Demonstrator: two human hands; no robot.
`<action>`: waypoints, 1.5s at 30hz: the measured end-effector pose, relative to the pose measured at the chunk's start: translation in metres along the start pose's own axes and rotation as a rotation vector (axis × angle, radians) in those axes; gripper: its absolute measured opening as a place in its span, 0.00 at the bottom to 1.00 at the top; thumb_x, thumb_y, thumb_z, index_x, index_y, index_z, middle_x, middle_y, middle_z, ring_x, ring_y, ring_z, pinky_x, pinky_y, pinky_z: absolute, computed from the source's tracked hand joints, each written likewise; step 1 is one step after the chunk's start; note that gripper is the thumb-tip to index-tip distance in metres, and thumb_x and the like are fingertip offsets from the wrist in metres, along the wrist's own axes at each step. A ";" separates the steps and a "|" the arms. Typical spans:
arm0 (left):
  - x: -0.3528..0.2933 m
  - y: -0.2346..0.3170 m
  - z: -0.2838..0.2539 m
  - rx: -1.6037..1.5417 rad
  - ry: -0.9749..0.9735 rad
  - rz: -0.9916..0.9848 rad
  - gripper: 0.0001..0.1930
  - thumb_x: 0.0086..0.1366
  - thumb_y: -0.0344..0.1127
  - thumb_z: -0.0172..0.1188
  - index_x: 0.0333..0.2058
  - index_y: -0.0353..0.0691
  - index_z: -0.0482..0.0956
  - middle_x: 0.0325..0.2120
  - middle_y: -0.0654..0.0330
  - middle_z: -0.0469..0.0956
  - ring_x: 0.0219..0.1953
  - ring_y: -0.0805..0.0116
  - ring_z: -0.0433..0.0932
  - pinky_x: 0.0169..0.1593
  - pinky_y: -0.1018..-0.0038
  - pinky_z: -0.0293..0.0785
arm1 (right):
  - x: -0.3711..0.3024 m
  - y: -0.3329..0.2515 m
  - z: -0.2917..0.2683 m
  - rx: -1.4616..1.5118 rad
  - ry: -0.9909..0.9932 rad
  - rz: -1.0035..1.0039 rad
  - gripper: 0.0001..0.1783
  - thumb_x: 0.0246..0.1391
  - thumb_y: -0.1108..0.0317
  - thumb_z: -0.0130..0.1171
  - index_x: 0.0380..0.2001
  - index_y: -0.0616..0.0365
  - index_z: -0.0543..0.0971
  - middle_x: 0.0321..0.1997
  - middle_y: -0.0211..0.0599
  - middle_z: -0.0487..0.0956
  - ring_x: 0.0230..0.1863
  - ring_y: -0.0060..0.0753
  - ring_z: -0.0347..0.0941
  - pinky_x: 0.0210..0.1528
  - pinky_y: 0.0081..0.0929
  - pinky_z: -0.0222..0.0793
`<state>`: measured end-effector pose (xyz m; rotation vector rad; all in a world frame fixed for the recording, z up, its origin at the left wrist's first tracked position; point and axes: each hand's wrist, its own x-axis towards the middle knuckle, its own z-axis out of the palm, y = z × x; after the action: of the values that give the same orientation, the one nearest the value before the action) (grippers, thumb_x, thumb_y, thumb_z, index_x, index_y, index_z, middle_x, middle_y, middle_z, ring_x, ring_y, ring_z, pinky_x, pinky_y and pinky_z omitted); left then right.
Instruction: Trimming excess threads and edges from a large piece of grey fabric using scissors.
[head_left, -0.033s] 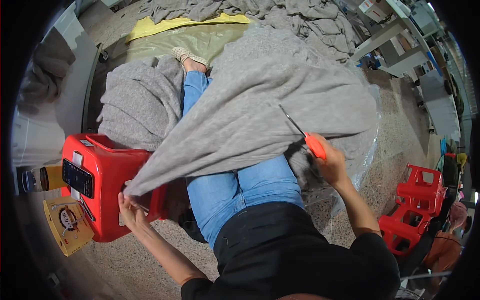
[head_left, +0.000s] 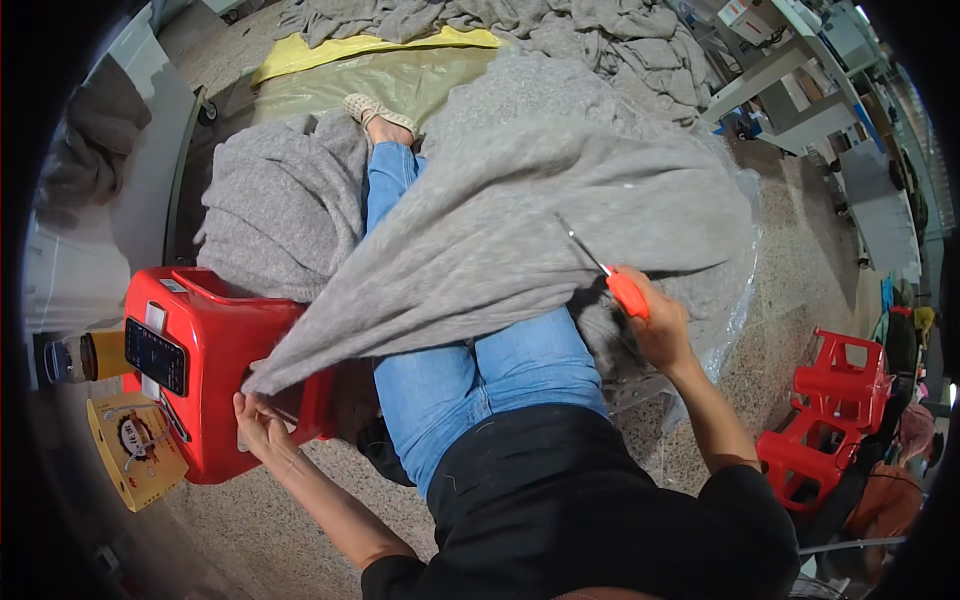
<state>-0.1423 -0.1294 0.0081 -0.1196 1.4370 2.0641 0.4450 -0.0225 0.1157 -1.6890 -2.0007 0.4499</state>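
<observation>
A wide piece of grey knit cloth (head_left: 500, 250) lies across my lap and legs, drawn into a narrow taper on the left. My left hand (head_left: 264, 428) pinches that tapered corner beside the red stool. In my right hand (head_left: 663, 328), over the cloth's right part, is a pair of scissors (head_left: 625, 292) with orange-red handles. Its slim metal blades point up and left above the cloth; whether they touch it I cannot tell.
A folded grey cloth pile (head_left: 280, 205) sits at left behind the red stool (head_left: 235, 340), which carries a phone (head_left: 156, 357). Beside it is a yellow box (head_left: 135, 455). More grey cloth (head_left: 630, 50) lies far off. Other red stools (head_left: 815, 455) stand right, near another person (head_left: 885, 505).
The cloth has rippled slightly, and a small pale speck shows above its right part. My left hand and the scissors have shifted slightly left.
</observation>
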 end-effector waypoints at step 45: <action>-0.099 -0.101 0.075 0.484 -0.389 -0.112 0.15 0.59 0.37 0.63 0.42 0.34 0.75 0.32 0.62 0.75 0.32 0.75 0.72 0.38 0.82 0.67 | 0.021 -0.138 0.059 -0.114 -0.419 -0.227 0.31 0.43 0.56 0.66 0.51 0.53 0.72 0.39 0.49 0.75 0.38 0.52 0.74 0.37 0.41 0.71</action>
<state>0.0105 -0.0840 -0.0047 0.3696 1.5856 1.4944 0.2967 -0.0237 0.1441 -1.4969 -2.5281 0.6617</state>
